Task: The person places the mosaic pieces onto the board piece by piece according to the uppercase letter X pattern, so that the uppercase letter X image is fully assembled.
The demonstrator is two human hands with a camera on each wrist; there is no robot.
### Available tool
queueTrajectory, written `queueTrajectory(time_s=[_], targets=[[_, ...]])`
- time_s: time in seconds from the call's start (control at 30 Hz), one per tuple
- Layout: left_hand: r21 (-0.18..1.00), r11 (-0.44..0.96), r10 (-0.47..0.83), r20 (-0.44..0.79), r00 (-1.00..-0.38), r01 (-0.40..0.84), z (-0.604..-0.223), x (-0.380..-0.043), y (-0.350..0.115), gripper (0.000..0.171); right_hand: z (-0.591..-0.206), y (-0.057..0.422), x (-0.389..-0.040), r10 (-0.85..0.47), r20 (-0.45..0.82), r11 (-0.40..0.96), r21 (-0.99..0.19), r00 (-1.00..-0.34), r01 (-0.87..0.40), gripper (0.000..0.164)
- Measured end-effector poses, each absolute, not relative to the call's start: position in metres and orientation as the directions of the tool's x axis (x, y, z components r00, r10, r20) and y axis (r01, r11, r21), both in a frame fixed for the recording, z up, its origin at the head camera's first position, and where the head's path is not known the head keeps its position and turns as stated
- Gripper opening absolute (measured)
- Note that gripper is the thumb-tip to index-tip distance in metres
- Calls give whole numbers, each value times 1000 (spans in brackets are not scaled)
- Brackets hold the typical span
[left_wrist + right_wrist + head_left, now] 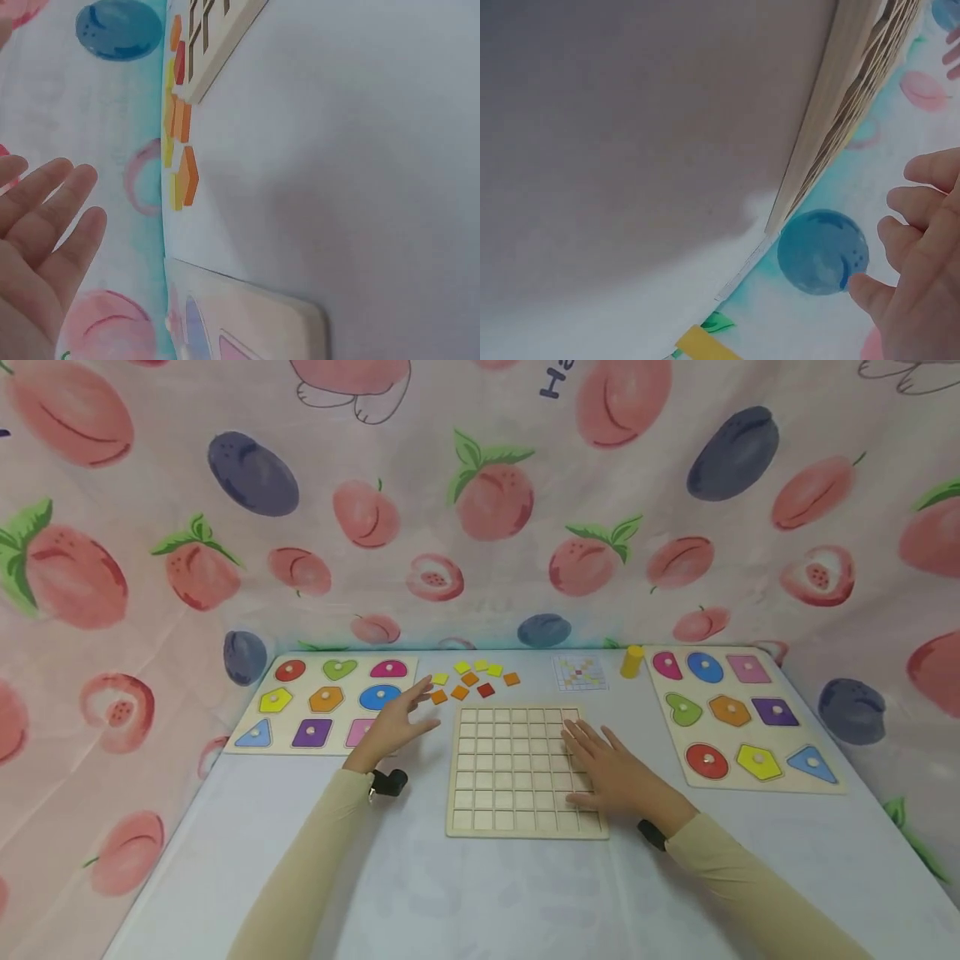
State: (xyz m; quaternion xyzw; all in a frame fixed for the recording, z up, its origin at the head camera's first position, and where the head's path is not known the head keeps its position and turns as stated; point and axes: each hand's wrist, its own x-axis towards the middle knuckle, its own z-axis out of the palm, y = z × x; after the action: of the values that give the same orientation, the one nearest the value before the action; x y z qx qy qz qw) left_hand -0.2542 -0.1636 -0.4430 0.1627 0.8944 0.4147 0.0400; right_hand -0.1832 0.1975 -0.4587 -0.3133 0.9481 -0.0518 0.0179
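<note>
A pale wooden grid board (513, 772) with square cells lies at the middle of the table. My right hand (618, 768) is over its right side, fingers extended, holding nothing; whether it touches the board I cannot tell. To the board's left, my left hand (393, 727) hovers with fingers spread and nothing in them. Just beyond its fingertips lie several small square tiles: yellow ones (462, 667), orange ones (460, 692) and a red tile (486, 690). In the left wrist view the orange tiles (189, 176) show beside the board's corner.
Knobbed shape puzzle boards lie at left (285, 718) and right (723, 743), the left one close to my left hand. Behind the grid board are a small printed pattern card (592, 675) and an upright yellow cylinder (632, 662). A fruit-printed cloth (480, 577) rises along the table's back edge.
</note>
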Motion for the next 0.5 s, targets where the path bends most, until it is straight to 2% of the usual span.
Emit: queueTrajectory(time_s=[0.33,0.5], targets=[[787,574,357,8,-934,226,-440,-296,-165,70,-460,203,-171,-602,-145,798,-147,-785,-585,90],[836,517,342,-6,-940,183,-441,-321,-166,68,-464,205,-169,-625,-161,780,-140,-764,-609,90]])
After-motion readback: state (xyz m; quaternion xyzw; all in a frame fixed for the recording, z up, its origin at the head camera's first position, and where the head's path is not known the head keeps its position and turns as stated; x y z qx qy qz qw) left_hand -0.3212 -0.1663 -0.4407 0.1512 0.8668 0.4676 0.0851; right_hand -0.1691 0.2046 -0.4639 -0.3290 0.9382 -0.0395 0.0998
